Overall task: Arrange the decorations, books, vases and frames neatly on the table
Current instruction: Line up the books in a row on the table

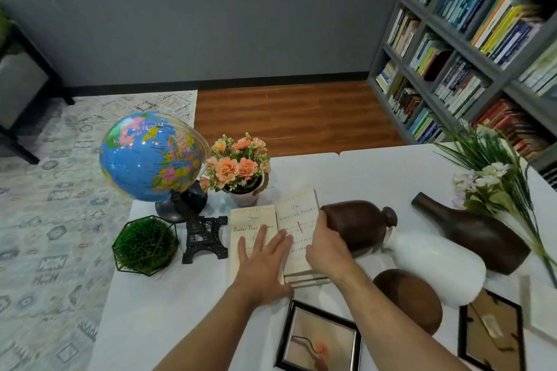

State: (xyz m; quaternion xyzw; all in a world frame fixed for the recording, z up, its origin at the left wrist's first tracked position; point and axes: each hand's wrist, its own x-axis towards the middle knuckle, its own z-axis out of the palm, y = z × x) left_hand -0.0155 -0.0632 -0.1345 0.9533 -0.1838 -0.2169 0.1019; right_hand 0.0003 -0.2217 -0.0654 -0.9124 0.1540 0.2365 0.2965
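- Our left hand lay flat and open on the cream paperback book on the white worktop.
- Our right hand gripped the pale book stack beside it.
- Next, we think, the books needed lining up.

The globe looks like glossy plastic on a dark, shiny stand. The small tower is black and matt, like cast metal. At 3 o'clock from the paper-covered books, the brown vases have a smooth, dull finish; the white vase is smooth. The table is pale and matt.
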